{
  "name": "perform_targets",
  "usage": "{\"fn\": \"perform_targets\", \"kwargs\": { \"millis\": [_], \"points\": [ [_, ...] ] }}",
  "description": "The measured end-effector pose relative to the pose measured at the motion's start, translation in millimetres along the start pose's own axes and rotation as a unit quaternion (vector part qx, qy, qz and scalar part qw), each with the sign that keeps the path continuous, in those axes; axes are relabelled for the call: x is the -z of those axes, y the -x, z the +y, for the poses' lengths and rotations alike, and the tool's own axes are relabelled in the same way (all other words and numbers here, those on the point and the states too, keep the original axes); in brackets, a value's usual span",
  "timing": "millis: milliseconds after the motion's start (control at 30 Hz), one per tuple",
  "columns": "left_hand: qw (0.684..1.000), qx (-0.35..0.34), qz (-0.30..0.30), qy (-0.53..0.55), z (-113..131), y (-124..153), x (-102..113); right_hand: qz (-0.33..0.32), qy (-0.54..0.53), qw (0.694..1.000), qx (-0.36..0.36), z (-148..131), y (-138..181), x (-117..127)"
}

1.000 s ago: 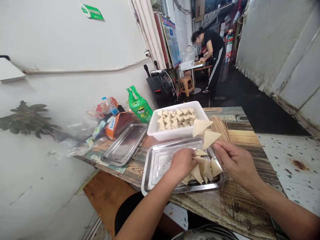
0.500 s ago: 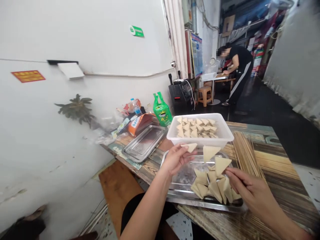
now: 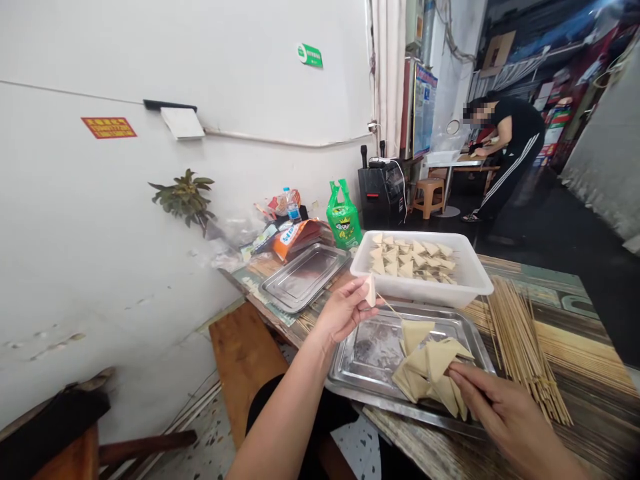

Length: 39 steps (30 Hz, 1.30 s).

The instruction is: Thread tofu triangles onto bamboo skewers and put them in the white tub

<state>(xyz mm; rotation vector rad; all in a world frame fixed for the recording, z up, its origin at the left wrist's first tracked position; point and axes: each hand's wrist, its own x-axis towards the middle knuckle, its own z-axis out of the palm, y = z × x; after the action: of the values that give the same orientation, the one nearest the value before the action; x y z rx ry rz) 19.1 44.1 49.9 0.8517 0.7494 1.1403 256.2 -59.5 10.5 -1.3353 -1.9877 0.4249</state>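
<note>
My left hand [image 3: 343, 308] pinches a pale tofu triangle [image 3: 370, 291] on the tip of a thin bamboo skewer [image 3: 389, 307]. The skewer runs down to the right through two more triangles [image 3: 416, 331] to my right hand [image 3: 500, 403], whose fingers are closed on its lower end. Both hands hover over a steel tray [image 3: 370, 357] holding a heap of loose tofu triangles [image 3: 425, 380]. Behind it stands a white plastic tub [image 3: 467, 277] with several skewered triangles inside.
A bundle of bamboo skewers [image 3: 520, 333] lies right of the tray on the wooden table [image 3: 590, 373]. An empty steel tray [image 3: 305, 277], snack bags, a bottle and a green bag [image 3: 344, 223] sit left. A bench [image 3: 245, 360] is below. Another person [image 3: 505, 150] works at a far table.
My view swung left and down. My left hand lifted a triangle from the tray and now has it on the skewer's tip; my right hand lowered with the skewer toward the heap.
</note>
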Motion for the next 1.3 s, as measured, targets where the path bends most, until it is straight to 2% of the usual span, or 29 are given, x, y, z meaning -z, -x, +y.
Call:
{"fn": "perform_targets", "kwargs": {
  "millis": [233, 467, 900, 1300],
  "points": [
    [1.0, -0.02, 0.007, -0.005, 3.1, 0.4, -5.1, 0.019, 0.003, 1.0, 0.002, 0.3, 1.8, 1.1],
    [1.0, -0.02, -0.006, 0.007, 0.4, 1.2, -3.1, -0.012, 0.031, 0.999, 0.006, -0.5, 3.5, 1.8],
    [0.999, -0.011, 0.041, 0.016, 1.4, 2.3, -4.2, 0.006, 0.008, 1.0, 0.012, -1.6, 3.2, -0.9],
    [0.999, -0.007, 0.033, 0.016, 0.3, 5.1, -7.1, 0.017, 0.01, 1.0, 0.006, -4.7, 2.1, -0.3]
  ]
}}
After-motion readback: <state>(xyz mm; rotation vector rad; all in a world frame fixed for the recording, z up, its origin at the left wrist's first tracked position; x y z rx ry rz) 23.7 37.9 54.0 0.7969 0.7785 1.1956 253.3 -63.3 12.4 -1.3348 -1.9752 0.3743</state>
